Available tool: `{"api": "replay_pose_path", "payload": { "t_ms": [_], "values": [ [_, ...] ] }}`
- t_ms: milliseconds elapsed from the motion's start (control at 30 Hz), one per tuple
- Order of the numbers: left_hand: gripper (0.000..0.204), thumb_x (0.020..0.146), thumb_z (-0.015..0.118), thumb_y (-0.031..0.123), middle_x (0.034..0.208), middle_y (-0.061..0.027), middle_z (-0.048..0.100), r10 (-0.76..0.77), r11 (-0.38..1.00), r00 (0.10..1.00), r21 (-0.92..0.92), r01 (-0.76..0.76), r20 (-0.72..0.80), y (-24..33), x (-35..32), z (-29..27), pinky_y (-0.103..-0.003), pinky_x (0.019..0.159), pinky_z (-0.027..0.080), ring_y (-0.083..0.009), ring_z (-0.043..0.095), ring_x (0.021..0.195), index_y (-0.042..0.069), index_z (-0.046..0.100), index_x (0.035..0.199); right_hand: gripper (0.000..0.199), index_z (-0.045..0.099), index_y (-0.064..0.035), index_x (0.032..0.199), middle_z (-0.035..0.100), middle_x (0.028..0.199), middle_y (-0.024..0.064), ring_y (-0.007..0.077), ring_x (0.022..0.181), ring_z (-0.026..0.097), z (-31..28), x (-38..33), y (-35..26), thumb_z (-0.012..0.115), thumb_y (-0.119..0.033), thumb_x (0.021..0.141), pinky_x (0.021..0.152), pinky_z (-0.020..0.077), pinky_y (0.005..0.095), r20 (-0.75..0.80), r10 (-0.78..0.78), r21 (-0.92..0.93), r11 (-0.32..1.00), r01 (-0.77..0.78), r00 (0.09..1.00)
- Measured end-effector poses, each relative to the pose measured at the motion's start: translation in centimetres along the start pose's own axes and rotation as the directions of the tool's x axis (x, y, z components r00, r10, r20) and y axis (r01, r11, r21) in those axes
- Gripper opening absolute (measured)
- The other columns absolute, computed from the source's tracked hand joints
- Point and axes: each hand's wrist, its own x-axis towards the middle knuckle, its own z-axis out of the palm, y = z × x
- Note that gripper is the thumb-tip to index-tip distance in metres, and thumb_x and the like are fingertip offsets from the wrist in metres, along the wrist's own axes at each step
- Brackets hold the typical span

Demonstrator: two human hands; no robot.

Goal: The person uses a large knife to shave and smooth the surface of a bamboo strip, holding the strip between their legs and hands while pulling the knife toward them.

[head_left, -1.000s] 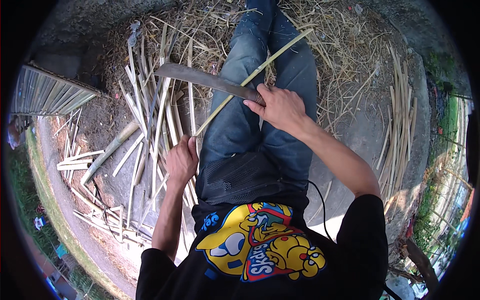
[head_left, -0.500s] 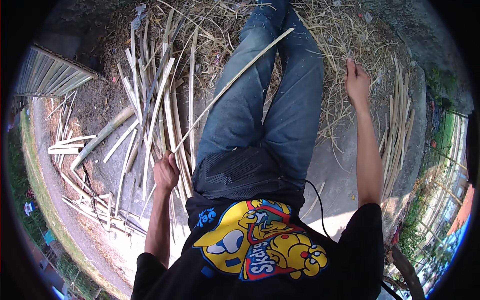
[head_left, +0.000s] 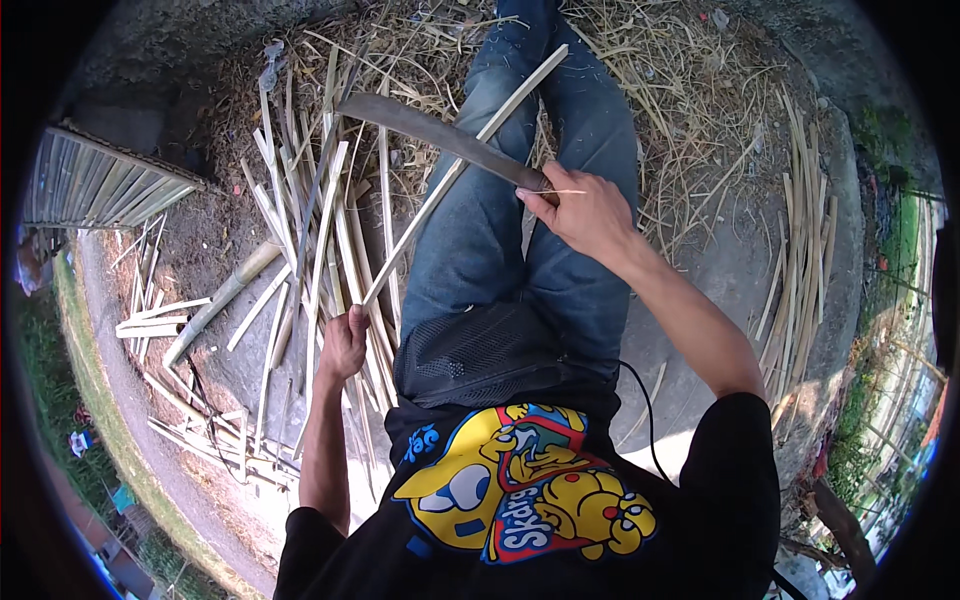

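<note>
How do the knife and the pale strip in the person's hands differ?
Colour: the knife has a dark blade; the strip is pale.
Shape: the knife's blade is broad; the strip is narrow and longer.
Hold: the right hand grips the knife; the left hand holds the strip's near end.
Shared: both extend over the jeans, crossing in view.

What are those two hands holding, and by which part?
The left hand holds a split bamboo strip by its near end; the right hand holds a machete by its handle.

Bamboo strips (head_left: 327, 225) clutter the left, while right-hand concrete (head_left: 725, 265) leaves room.
</note>
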Motion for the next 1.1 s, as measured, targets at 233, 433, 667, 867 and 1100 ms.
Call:
{"api": "replay_pose_path", "payload": {
  "t_ms": [233,433,667,867,1100],
  "values": [
    [0.069,0.111,0.031,0.050,0.051,-0.0028,0.034,0.005,0.978,0.992,-0.209,0.022,0.129,-4.0,-0.8,0.6,-0.039,0.049,0.031,-0.0159,0.033,0.049,0.004,0.039,0.061,0.051,0.062,-0.0094,0.110,0.070,0.081,0.0212,0.0447,0.076,0.071,-1.7,3.5,7.5,0.054,-0.059,0.099,0.065,0.0552,0.0553,-0.186,0.075,-0.291,0.948,-0.128,0.980],
    [0.064,0.112,0.029,0.044,0.055,-0.0027,0.037,-0.248,0.915,0.939,-0.262,0.308,0.240,-9.1,-6.4,-0.6,-0.037,0.051,0.033,-0.0153,0.037,0.053,0.004,0.041,0.064,0.070,0.070,0.0068,0.085,0.070,0.081,0.0254,0.0430,0.074,0.069,-12.8,5.6,24.3,0.046,-0.057,0.101,0.074,0.0518,0.0501,-0.530,0.551,0.066,0.785,-0.616,0.645],
    [0.063,0.112,0.031,0.048,0.057,0.0032,0.032,-0.185,0.863,0.943,-0.413,0.291,0.278,-7.4,-2.6,1.2,-0.032,0.050,0.029,-0.0110,0.032,0.053,0.008,0.038,0.064,0.058,0.072,0.0011,0.097,0.055,0.067,0.0026,0.0095,0.048,0.051,-10.1,-0.4,22.1,0.062,-0.056,0.097,0.043,0.0393,0.0269,-0.252,0.708,0.587,0.654,-0.477,0.660],
    [0.058,0.112,0.033,0.048,0.060,0.0042,0.036,-0.222,0.753,0.961,-0.598,0.276,0.164,-5.9,0.1,0.3,-0.028,0.050,0.027,-0.0075,0.032,0.053,0.011,0.043,0.069,0.055,0.068,0.0004,0.086,0.057,0.061,0.0027,0.0111,0.045,0.053,-2.7,-2.3,16.6,0.062,-0.053,0.098,0.044,0.0420,0.0281,-0.123,0.753,0.630,0.562,-0.536,0.646],
    [0.049,0.107,0.048,0.044,0.103,-0.0259,0.063,-0.255,0.933,0.906,0.159,0.322,-0.337,-8.3,3.7,4.2,-0.044,0.079,0.051,-0.0356,0.064,0.093,-0.002,0.054,0.124,0.054,0.066,0.0039,0.076,0.061,0.060,0.0086,0.0194,0.062,0.064,5.3,-7.5,19.3,0.067,-0.046,0.096,0.061,0.0486,0.0373,-0.092,0.751,0.569,0.578,-0.584,0.654]
  ]
}}
